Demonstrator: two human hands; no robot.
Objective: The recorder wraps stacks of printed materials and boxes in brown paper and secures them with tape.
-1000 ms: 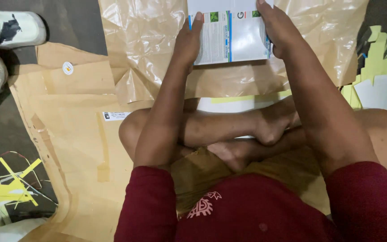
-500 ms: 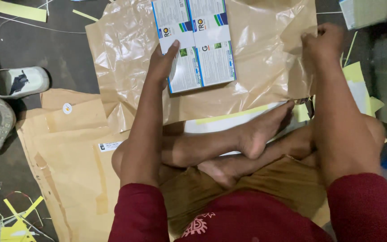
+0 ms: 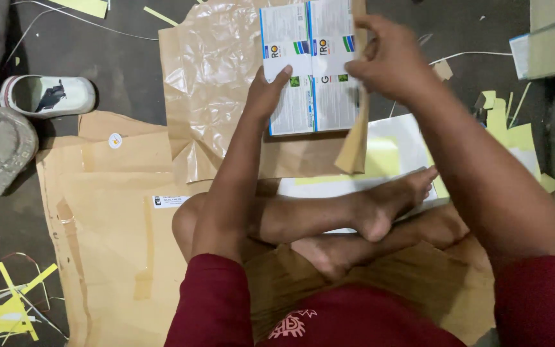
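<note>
From the head camera, two white boxes (image 3: pixel 311 67) lie side by side on the crinkled brown wrapping paper (image 3: pixel 216 83), with the left hand (image 3: pixel 266 96) pressing flat, fingers extended, on their left edge. The right hand (image 3: pixel 390 61) pinches the paper's right flap (image 3: pixel 354 144) and lifts it over the boxes. Judging by this, wrapping has only begun: one flap is coming over, and the paper left of the boxes lies unfolded.
</note>
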